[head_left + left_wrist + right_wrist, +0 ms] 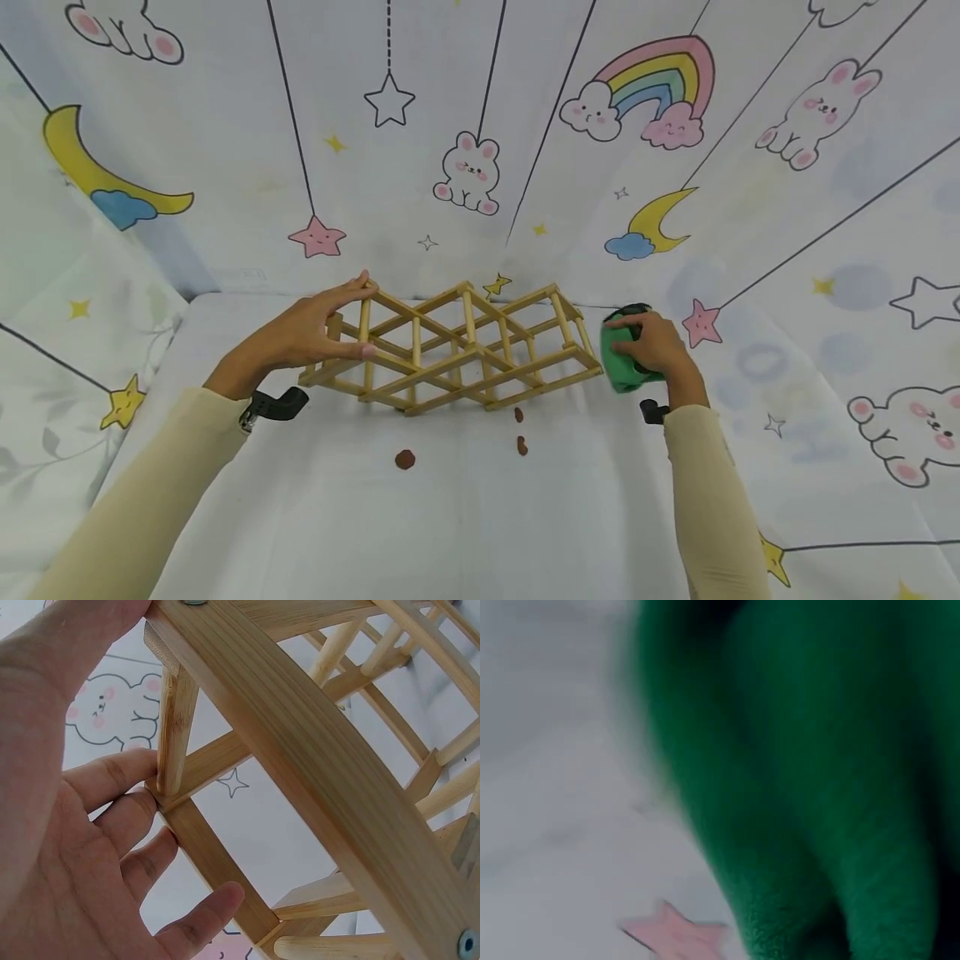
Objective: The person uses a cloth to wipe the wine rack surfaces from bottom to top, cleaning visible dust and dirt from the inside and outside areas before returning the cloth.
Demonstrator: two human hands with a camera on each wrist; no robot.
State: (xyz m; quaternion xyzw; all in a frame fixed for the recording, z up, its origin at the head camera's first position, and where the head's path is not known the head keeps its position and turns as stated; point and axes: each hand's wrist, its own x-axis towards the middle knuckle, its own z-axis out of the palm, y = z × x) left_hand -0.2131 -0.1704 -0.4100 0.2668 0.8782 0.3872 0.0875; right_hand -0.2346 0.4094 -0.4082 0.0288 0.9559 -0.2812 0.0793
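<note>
A folding wooden rack [471, 350] of crossed slats and round dowels stands spread out on the white surface. At its left end, my left hand [318, 329] holds the frame, thumb on the near side and fingers on the far side. The left wrist view shows the fingers [124, 780] against a corner of the rack [300, 750], beside a dowel. To the right of the rack, my right hand [652, 340] grips a bunched green cloth [621, 367] with a dark part. That cloth [795, 780] fills most of the right wrist view, blurred, and hides the fingers.
On the white surface [465, 517] in front of the rack lie a round reddish-brown spot [405, 459] and two smaller ones, one nearer [522, 446] and one farther [519, 414]. A printed sheet [420, 183] with rabbits, stars and moons rises behind and at both sides.
</note>
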